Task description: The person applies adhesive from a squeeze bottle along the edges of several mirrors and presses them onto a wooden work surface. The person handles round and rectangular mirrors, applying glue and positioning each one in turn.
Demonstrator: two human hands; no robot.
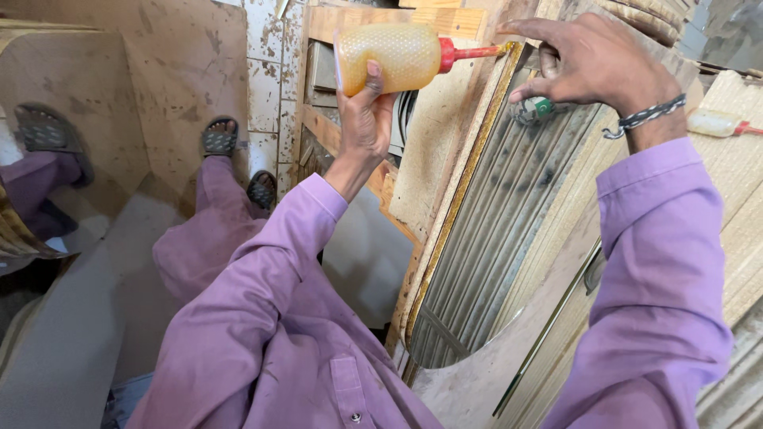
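Rough plywood behind: left hand (364, 119) grips dimpled glue bottle (389, 57), right hand (592, 63) seemingly spread on panel edge (469, 171).

Glue bottle (389, 57): translucent amber plastic, red nozzle, lying horizontal, nozzle tip touching top edge of arched wooden panel (477, 238); panel upright, ribbed face, glue-lined edge.

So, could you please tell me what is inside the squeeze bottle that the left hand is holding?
The squeeze bottle in the left hand holds amber-yellow glue, visible through its translucent wall. The red nozzle is opaque, so nothing inside it shows.
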